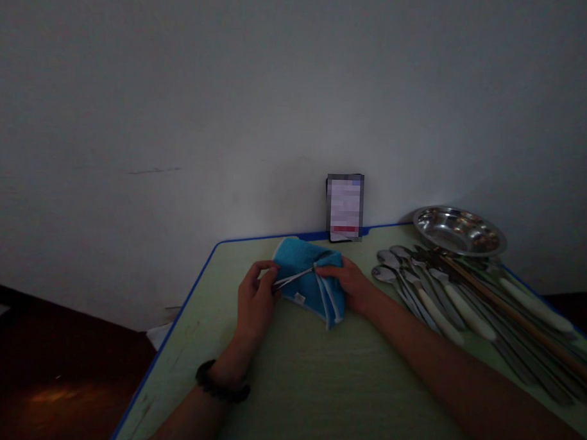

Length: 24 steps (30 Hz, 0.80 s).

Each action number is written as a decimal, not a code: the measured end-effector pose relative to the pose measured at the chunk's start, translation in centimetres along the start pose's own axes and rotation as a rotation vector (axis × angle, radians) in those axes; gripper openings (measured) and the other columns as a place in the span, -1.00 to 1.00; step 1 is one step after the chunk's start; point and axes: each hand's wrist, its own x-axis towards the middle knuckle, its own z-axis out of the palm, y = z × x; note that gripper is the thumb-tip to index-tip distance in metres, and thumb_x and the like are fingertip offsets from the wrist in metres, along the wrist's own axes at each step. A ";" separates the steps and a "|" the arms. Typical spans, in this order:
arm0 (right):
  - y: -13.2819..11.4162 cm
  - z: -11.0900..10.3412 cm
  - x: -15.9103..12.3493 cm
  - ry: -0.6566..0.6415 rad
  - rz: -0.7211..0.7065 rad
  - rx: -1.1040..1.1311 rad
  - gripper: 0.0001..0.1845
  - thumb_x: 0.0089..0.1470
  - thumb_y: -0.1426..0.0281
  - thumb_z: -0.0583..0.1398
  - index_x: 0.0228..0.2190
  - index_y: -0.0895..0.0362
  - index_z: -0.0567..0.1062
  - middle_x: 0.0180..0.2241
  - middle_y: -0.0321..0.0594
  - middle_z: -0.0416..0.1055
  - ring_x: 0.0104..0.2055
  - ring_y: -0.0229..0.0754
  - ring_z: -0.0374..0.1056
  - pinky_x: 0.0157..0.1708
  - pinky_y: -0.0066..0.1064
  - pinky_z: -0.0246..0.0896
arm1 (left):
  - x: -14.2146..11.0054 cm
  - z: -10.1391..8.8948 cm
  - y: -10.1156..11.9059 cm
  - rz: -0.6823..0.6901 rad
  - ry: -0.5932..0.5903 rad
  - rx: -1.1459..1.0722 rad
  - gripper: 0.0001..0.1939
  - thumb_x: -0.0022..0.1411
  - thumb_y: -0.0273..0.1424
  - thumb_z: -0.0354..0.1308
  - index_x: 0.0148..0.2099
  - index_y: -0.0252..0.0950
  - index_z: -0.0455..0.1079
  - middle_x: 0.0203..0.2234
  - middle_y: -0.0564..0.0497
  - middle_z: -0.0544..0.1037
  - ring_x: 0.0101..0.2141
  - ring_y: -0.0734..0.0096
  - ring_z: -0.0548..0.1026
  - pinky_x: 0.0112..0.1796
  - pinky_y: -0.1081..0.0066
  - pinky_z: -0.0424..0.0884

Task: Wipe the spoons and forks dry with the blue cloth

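Observation:
A blue cloth (292, 252) with white edging hangs folded between my hands, just above the table. A thin, pale metal utensil (294, 278) lies across its front; its kind cannot be made out. My left hand (256, 302) pinches the utensil's left end, its fingers touching the cloth's edge. At the other end, my right hand (351, 283) is closed on the bunched cloth, thumb pressed near the utensil's tip. The right fingers are mostly hidden behind the cloth. A dark beaded bracelet circles my left wrist.
Spoons (385, 274) and other cutlery with white handles lie right of my hands, beside brown chopsticks (502, 304). A steel bowl (459, 232) stands behind them. A phone (344, 207) leans on the wall (230, 115). The green table (307, 387) has a blue rim.

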 end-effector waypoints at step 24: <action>-0.2 0.3 1.4 0.144 0.052 0.407 -0.65 0.06 0.12 0.01 -0.32 0.08 0.45 -0.39 -0.21 0.51 -0.24 -0.08 0.41 -0.23 -0.18 0.28 | -0.6 0.0 -0.3 -0.040 -0.558 -0.298 -0.71 0.10 -0.26 0.13 -0.16 -0.33 0.36 -0.56 0.07 0.41 -0.58 0.52 0.36 -0.60 0.54 0.24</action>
